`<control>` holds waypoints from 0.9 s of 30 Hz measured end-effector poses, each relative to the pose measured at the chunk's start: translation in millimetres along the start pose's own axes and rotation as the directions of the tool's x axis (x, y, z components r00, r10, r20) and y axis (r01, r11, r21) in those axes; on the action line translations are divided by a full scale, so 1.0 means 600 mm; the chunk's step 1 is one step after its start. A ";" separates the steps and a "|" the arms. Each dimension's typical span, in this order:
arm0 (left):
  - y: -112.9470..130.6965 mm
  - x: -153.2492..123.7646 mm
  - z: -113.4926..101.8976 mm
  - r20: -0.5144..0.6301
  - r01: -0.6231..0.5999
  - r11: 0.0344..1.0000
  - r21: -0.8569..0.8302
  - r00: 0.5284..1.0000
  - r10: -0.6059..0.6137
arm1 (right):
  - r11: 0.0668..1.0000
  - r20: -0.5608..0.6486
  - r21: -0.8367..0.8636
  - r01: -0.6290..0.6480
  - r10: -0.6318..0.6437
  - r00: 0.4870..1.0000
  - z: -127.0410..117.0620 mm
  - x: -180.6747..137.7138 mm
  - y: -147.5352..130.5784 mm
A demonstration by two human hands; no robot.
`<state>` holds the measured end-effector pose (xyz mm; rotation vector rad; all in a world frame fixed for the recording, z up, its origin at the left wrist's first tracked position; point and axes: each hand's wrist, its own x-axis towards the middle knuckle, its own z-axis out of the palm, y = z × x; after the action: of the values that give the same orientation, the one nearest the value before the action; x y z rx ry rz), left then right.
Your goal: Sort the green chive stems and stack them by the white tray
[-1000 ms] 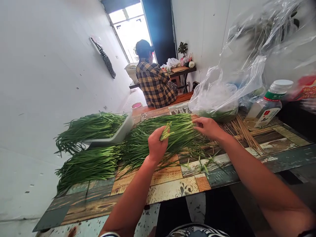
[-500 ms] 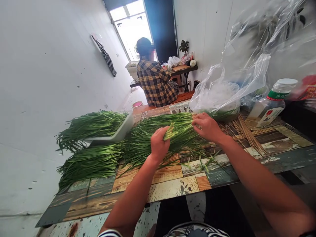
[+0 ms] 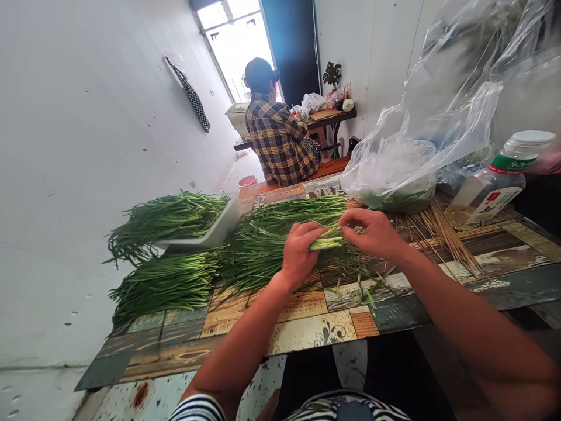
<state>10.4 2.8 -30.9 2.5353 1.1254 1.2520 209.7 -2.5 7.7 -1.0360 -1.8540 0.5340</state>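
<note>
My left hand [image 3: 301, 251] is wrapped round a small bunch of garlic chives [image 3: 328, 240], whose pale cut ends stick out to the right. My right hand [image 3: 370, 231] meets those ends with thumb and forefinger pinched, on what looks like a chive stalk. Beneath and behind both hands a loose heap of chives [image 3: 258, 240] spreads over the patterned table [image 3: 267, 304]. Trimmed bits of chive [image 3: 363, 286] lie in front of my right wrist.
To the left, a neat pile of chives [image 3: 170, 280] lies beside a white tray [image 3: 219, 228] heaped with more. On the right are a clear plastic bag [image 3: 394, 169], thin wooden sticks [image 3: 451, 240] and a bottle [image 3: 499, 181]. A person in a plaid shirt [image 3: 280, 140] sits beyond the table.
My left hand has moved right with its bunch, bringing the cut ends up to my right hand's fingers. The right hand has shifted slightly downward.
</note>
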 end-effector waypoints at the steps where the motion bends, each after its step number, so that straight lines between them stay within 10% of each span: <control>1: 0.001 -0.001 0.002 0.007 -0.015 1.000 -0.020 1.000 0.015 | 0.999 -0.006 0.003 -0.033 0.033 0.999 0.000 0.001 0.001; 8: 0.009 -0.006 0.012 -0.003 -0.051 0.998 0.019 0.999 0.051 | 0.999 0.110 -0.006 0.045 -0.044 0.993 0.005 0.005 0.006; 13: 0.007 -0.006 0.015 -0.077 -0.038 0.999 0.013 0.996 0.039 | 0.990 -0.111 -0.019 -0.140 0.137 0.984 -0.007 0.012 0.040; 20: 0.003 -0.001 0.011 -0.105 0.093 0.994 -0.058 0.990 -0.099 | 0.830 -0.091 -0.467 -0.305 0.298 0.950 -0.052 0.019 0.053; 24: 0.003 0.002 0.007 -0.066 0.153 0.986 -0.067 0.985 -0.157 | 0.916 0.263 -0.291 -0.277 0.355 0.897 -0.056 0.018 0.010; 27: 0.003 0.001 0.006 -0.049 0.154 0.986 -0.066 0.986 -0.158 | 0.948 0.185 -0.101 -0.302 0.316 0.931 -0.030 0.017 -0.009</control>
<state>14.5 2.8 -31.9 2.3316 1.2487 1.3013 220.8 2.1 25.5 -1.3785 -1.9037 0.7868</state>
